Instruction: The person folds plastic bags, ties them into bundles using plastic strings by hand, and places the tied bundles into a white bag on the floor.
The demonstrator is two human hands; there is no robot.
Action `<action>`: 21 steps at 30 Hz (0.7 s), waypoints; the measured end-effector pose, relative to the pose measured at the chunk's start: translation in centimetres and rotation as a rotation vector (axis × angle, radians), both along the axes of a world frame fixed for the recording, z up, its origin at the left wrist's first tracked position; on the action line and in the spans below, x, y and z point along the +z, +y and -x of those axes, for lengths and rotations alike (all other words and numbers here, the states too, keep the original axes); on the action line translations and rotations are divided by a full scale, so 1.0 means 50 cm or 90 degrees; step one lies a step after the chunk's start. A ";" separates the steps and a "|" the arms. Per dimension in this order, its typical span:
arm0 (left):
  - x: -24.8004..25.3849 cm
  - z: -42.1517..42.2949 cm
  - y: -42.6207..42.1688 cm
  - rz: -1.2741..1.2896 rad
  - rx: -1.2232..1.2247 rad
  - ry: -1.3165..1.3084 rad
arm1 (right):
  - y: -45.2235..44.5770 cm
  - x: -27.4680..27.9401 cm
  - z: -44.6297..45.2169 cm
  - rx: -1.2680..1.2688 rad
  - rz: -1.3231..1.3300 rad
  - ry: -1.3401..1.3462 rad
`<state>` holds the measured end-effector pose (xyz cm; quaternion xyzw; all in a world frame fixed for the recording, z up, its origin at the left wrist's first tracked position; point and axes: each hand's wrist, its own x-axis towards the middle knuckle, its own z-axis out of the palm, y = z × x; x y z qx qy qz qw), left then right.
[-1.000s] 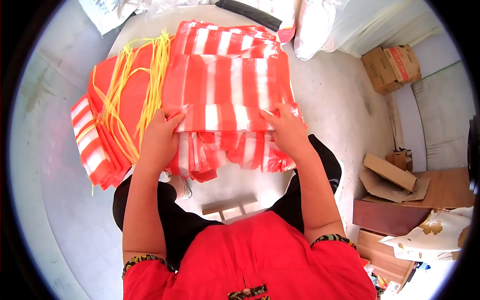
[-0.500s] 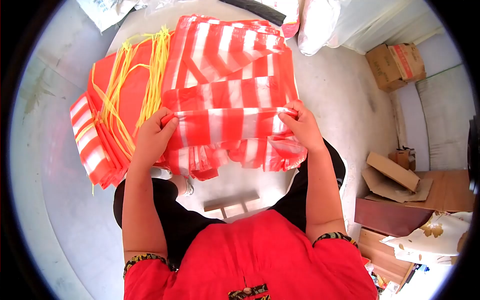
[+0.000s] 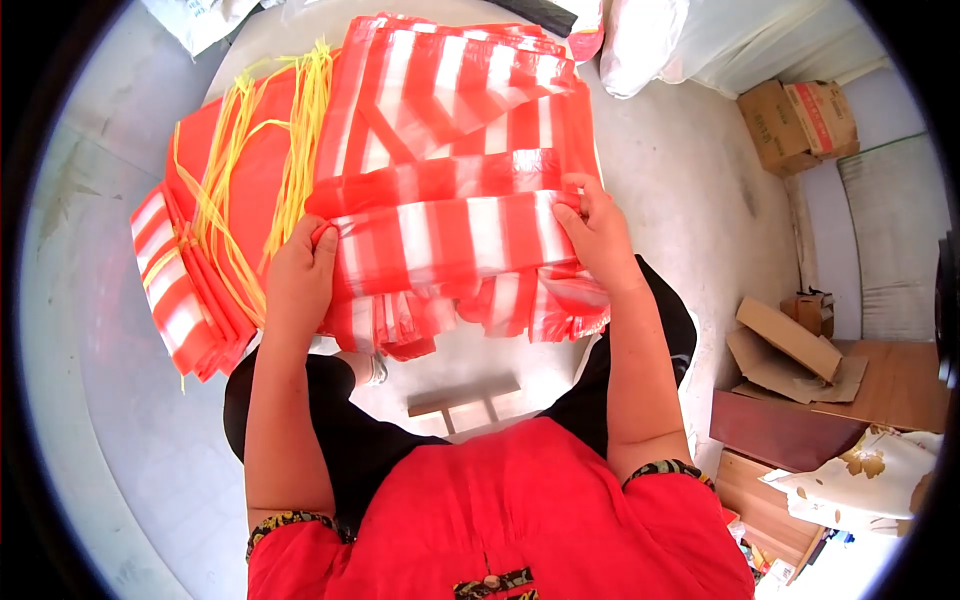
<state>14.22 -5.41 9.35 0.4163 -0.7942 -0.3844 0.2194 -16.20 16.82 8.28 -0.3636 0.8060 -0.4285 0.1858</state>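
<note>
A folded band of red-and-white striped plastic (image 3: pixel 440 240) stretches between my two hands, at the near side of a stack of striped sheets (image 3: pixel 470 80). My left hand (image 3: pixel 303 265) is closed on the band's left end, thumb on top. At the right end my right hand (image 3: pixel 597 230) pinches the same band between thumb and fingers. Gathered striped edges hang below it over my lap. Left of the stack lie yellow strings (image 3: pixel 300 150) on a plain red sheet (image 3: pixel 190 150), and a folded striped bundle (image 3: pixel 175 285) sits at the far left.
The pale table (image 3: pixel 290 30) shows behind the stacks, with a black roll (image 3: pixel 540 14) and a white bag (image 3: pixel 640 40) at its far side. Cardboard boxes (image 3: pixel 780 130) stand at the right wall. Nearer on the right, open cardboard (image 3: pixel 790 350) rests on brown furniture.
The near part of the top striped sheet was lifted and folded into a narrower band. Both hands first moved apart; over the last half second they shifted slightly left with the band.
</note>
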 end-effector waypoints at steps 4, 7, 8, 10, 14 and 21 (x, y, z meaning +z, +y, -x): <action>0.022 0.005 0.008 0.072 0.022 -0.089 | -0.006 -0.018 0.004 0.003 -0.002 0.046; 0.016 0.010 0.004 0.108 0.023 -0.110 | -0.011 -0.028 0.011 0.004 -0.032 0.127; 0.014 0.015 0.002 0.118 0.024 -0.111 | -0.012 -0.026 0.009 -0.005 -0.041 0.137; 0.002 0.021 -0.007 0.136 0.022 -0.140 | -0.013 -0.019 0.004 -0.016 -0.060 0.164; 0.003 0.030 -0.014 0.145 0.023 -0.213 | -0.006 -0.009 -0.006 -0.034 -0.080 0.402; -0.006 0.031 -0.008 0.396 -0.042 -0.149 | -0.036 0.052 -0.130 0.382 0.011 0.451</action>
